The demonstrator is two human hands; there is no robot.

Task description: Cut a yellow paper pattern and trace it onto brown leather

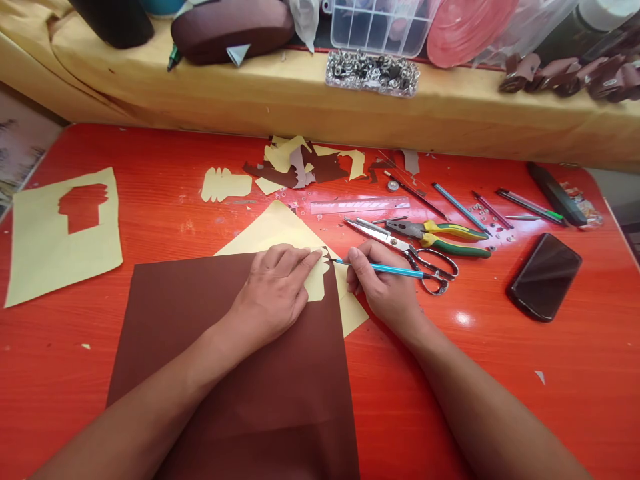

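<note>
My left hand (pixel 277 287) lies flat, fingers stretched out, over a pale yellow paper template (pixel 316 283) near the top right corner of a dark brown sheet (pixel 260 393). Part of the template is hidden under the hand. My right hand (pixel 383 283) grips a slim blue pen (pixel 400 270), its tip at the template's scalloped edge. Beneath the brown sheet, a larger yellow sheet (pixel 273 230) sticks out at the back and right. Scissors (pixel 400 243) and green-yellow pliers (pixel 440 237) lie just beyond my right hand.
At the left lies a yellow sheet (pixel 35 247) with a cut-out. Another yellow cut shape (pixel 225 185) and a pile of scraps (pixel 320 163) are farther back. A clear ruler (pixel 360 205), pencils and a phone (pixel 545 277) lie rightward. Snap fasteners (pixel 373 73) fill a box on the back ledge.
</note>
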